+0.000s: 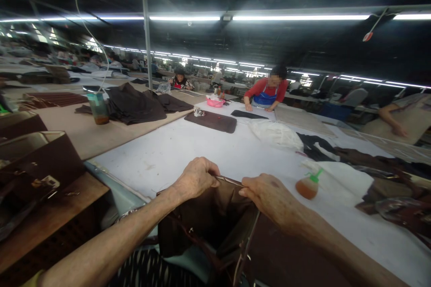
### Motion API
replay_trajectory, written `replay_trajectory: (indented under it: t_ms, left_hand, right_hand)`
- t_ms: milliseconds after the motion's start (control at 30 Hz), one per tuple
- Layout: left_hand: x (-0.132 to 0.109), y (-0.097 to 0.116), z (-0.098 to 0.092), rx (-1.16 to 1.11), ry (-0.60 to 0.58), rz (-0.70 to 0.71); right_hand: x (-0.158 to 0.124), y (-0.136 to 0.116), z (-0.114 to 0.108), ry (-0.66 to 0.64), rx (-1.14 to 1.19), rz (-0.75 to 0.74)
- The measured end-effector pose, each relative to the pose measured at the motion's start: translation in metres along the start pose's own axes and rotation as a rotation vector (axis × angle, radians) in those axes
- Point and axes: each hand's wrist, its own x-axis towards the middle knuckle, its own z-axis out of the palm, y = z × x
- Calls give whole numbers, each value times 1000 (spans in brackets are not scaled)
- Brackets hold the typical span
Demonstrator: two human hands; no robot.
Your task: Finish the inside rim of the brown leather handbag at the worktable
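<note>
In the lower middle of the frame, the left hand (199, 176) and right hand (269, 195) each pinch the rim (230, 181) of the bag (205, 210), where light, even tension between both grips should best hold it straight.

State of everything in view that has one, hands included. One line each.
Left hand: closed, pinching the bag's rim
Right hand: closed, pinching the same rim
Brown bag: open at the top
Green-nozzled bottle: part filled with amber liquid
Jar: brown contents in lower part
Brown panel: lying flat
Dark cloth: heaped
Ceiling lights: lit
</note>
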Motion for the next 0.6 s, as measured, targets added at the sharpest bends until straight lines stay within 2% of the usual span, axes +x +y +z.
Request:
replay_trajectory:
  t_ms: [133,300,400,500,600]
  left_hand:
    - [-9,11,2,193,42,49]
    - [-15,18,7,431,79,229]
    - [-15,17,9,438,54,296]
    - [-14,16,11,401,42,286]
    - [-15,18,14,337,55,268]
  right_hand:
    - [-1,0,0,0,-2,17]
    - [-6,5,6,97,-37,-21]
    - [-8,8,8,114,-64,-15]
    - [-8,5,6,113,-90,5]
    - [-6,-3,1,184,-103,-13]
